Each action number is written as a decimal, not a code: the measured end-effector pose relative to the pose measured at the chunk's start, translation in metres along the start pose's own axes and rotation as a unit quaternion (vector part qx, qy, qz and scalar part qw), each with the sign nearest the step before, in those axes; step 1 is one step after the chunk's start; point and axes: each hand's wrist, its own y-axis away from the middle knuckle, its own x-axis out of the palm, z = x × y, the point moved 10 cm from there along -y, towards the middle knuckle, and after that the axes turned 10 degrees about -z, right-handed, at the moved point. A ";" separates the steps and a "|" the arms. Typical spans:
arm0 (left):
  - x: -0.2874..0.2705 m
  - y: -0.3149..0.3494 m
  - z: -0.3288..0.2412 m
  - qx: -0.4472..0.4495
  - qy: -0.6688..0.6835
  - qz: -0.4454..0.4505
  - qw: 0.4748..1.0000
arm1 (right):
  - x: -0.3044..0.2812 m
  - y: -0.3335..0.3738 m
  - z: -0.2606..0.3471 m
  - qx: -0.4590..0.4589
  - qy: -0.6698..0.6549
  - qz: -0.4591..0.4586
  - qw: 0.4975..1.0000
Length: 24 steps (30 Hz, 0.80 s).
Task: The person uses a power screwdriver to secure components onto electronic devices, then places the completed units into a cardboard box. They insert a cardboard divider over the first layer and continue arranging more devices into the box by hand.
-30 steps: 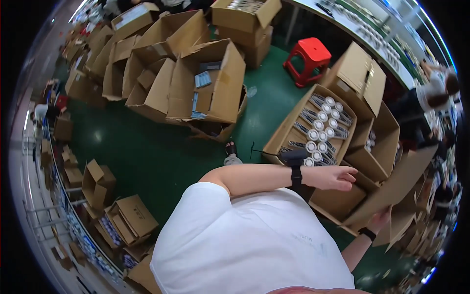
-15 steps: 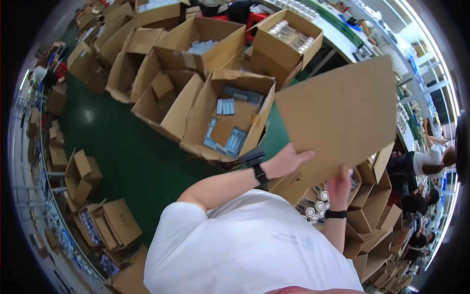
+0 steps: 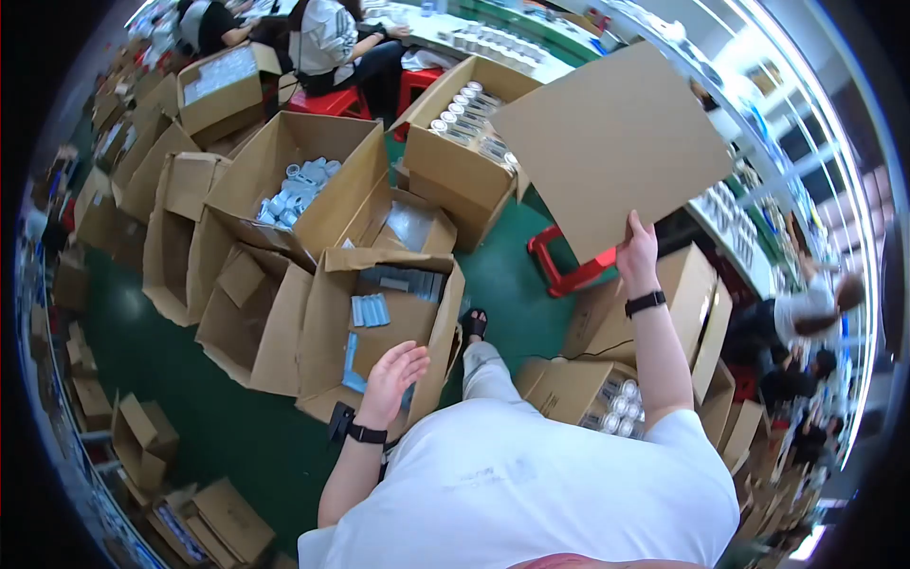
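My right hand (image 3: 638, 254) grips the near edge of a flat brown cardboard sheet (image 3: 616, 142) and holds it raised, ahead and to the right. Palm up, fingers stretched, my left hand (image 3: 395, 379) holds nothing. It is over the near right side of an open carton (image 3: 318, 346), hiding part of what lies inside. Light blue pieces (image 3: 371, 310) and grey ones (image 3: 403, 282) lie in that carton. Below my right forearm, another carton (image 3: 559, 387) contains several white-ended cylinders (image 3: 624, 403).
A carton of white cylinders (image 3: 464, 119) stands ahead, beside a red stool (image 3: 569, 268). To the left are a carton of pale plastic parts (image 3: 299, 190) and more open cartons. A seated person (image 3: 336, 47) works at the long table (image 3: 445, 33). Green floor (image 3: 507, 275) shows between the cartons.
My left hand has let go of the cardboard sheet and moved left over the carton. My right hand has carried the sheet forward. My view has shifted, showing my foot and the red stool.
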 end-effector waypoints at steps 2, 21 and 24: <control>0.010 -0.029 0.004 0.007 0.028 -0.052 0.998 | 0.035 -0.079 -0.036 0.023 0.018 0.025 0.999; 0.092 -0.062 0.006 0.101 0.094 -0.333 0.933 | 0.075 -0.388 -0.484 0.353 0.330 0.119 0.867; 0.090 -0.064 0.020 0.099 0.108 -0.362 0.921 | 0.079 -0.408 -0.516 0.309 0.445 0.132 0.830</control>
